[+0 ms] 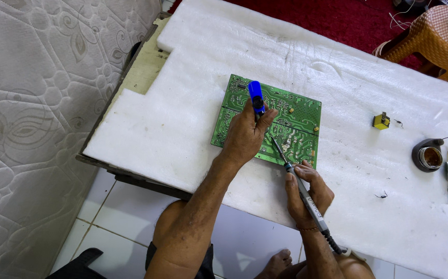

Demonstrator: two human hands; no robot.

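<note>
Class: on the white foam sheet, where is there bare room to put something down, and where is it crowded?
Bare foam lies left of the green circuit board, between it and the sheet's left edge, and along the far strip behind it. The right end is busier: a small yellow block component and round flux tin. Both hands crowd the board's near edge.

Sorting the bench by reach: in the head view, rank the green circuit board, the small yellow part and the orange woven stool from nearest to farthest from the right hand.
From the right hand, which holds the soldering iron:
1. Green circuit board, just ahead of it, under the iron's tip.
2. Small yellow part, ahead and to the right on the white foam.
3. Orange woven stool, at the far right corner, off the bench.
</note>
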